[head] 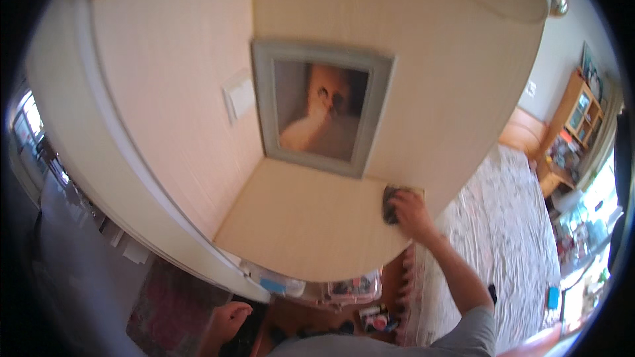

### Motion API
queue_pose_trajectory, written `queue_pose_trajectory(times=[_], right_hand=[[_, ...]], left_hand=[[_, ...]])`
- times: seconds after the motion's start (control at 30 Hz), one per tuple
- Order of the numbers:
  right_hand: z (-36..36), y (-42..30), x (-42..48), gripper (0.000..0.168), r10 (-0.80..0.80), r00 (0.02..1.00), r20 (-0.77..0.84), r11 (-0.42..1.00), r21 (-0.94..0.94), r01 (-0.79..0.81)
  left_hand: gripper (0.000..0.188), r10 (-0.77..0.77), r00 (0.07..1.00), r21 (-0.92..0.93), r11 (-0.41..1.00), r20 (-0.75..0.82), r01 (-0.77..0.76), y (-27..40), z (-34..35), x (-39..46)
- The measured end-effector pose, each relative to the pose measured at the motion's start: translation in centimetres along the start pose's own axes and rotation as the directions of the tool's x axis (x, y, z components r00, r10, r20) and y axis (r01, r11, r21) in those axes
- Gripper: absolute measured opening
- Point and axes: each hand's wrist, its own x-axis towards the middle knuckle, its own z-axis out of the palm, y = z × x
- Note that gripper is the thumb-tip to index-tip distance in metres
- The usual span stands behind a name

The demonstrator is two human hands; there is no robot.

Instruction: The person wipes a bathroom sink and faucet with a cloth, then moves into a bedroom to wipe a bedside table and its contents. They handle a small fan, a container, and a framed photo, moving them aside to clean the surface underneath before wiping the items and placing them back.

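My right hand (411, 212) is on the right end of a light wood-grain shelf (307, 223), its fingers on a small dark object (390, 204), perhaps a cloth or pad. The fingers partly cover this object, and blur hides its exact kind. At the back of the shelf a picture in a grey frame (379, 109) leans against the wood-grain back panel (436, 84). Lower down on the left, my left hand (230, 321) hangs apart from the shelf. Its fingers are loosely curled and I see nothing in them.
A white wall switch (241, 99) is on the left panel. Below the shelf are a clear plastic box (354, 287) and a blue item (273, 285). To the right stands a bed with a rumpled pale cover (501, 228), with a wooden cabinet (575, 114) beyond.
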Motion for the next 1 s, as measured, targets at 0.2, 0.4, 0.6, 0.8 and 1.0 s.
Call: queue_pose_trajectory(times=[0.2,0.4,0.6,0.8,1.0], right_hand=[[-1.2,-9.5,2.7,0.036,-0.356,0.928,-0.112,0.856,0.361,0.372],[-6.2,-10.2,8.4,0.033,-0.038,0.963,-0.268,0.712,0.669,0.214],[-18.7,-17.5,23.2,0.031,0.239,0.789,-0.566,0.448,0.785,0.427],[-19.3,-28.2,36.4,0.036,0.313,0.847,-0.430,-0.485,0.695,0.531],[-13.8,-34.1,32.0,0.038,-0.077,0.373,-0.924,0.422,0.309,0.852]], left_hand=[[0.017,0.106,0.994,0.034,0.994,0.022,-0.107,5.9,0.1,2.3],[0.018,0.233,0.972,0.081,0.970,-0.040,-0.230,5.4,-0.5,2.0],[0.018,0.183,0.981,0.087,0.980,-0.063,-0.177,2.9,-0.6,1.0],[0.021,0.087,0.990,0.178,0.982,-0.113,-0.066,-0.8,-1.6,-1.3],[0.023,-0.077,0.956,0.126,0.985,-0.283,0.117,-1.9,-3.0,-5.0]])
